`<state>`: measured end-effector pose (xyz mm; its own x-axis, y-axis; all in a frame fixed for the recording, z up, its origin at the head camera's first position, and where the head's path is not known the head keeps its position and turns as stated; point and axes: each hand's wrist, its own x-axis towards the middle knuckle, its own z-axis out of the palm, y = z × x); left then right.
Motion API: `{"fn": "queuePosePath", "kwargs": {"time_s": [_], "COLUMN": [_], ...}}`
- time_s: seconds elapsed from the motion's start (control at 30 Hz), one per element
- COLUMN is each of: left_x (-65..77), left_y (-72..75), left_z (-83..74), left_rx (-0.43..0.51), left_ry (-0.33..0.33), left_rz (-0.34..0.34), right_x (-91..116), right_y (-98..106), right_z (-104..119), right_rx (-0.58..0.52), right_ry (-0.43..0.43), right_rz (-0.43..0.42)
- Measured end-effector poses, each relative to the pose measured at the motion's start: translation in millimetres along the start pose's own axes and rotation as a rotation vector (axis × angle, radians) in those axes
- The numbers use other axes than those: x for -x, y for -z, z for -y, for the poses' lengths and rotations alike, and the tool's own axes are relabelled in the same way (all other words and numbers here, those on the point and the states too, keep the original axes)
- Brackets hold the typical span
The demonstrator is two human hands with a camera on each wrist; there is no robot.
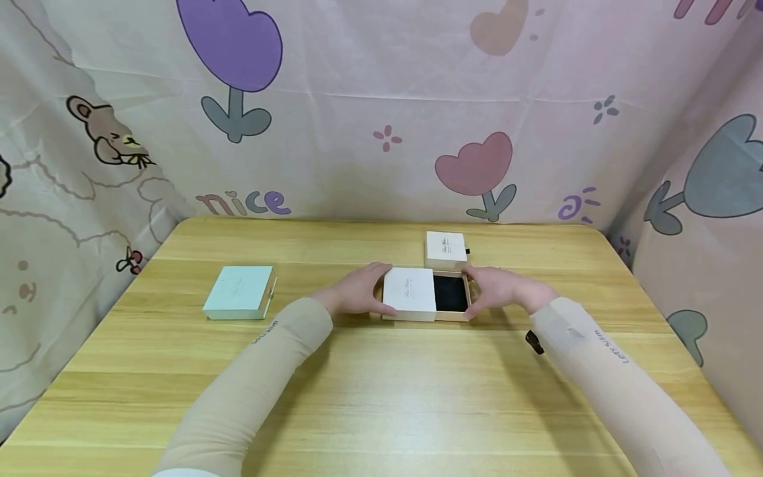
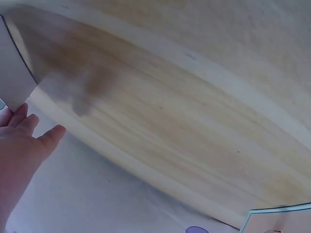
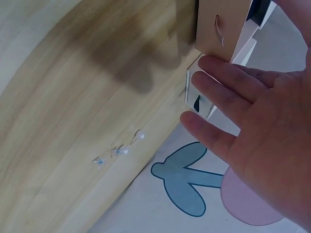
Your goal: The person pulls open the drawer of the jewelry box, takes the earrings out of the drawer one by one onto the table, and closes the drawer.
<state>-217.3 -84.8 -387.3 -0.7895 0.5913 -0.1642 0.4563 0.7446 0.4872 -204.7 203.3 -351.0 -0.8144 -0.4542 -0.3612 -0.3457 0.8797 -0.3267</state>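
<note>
Lit from above, the head view is bright and fairly even, with a pale glare on the near middle of the tabletop (image 1: 387,424), soft shadows just inward of the left sleeve (image 1: 247,391) and right sleeve (image 1: 614,377), and print on the white box (image 1: 408,299) too small to read clearly. Both wrist views are dimmer, greyer and softer, with blurry-edged shadows darkening the tabletop, whose lines bow with lens distortion.
</note>
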Motion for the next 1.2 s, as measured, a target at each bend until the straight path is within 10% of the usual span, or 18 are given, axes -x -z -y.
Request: {"fn": "queuePosePath", "kwargs": {"time_s": [1.2], "left_x": [-1.9], "left_y": [0.7], "left_z": [-1.8], "left_rx": [-0.014], "left_ry": [0.031], "left_rz": [0.004], "right_x": [-18], "right_y": [-5], "right_z": [27], "right_rx": [-0.022], "right_ry": [0.04], "right_rz": [-0.032]}}
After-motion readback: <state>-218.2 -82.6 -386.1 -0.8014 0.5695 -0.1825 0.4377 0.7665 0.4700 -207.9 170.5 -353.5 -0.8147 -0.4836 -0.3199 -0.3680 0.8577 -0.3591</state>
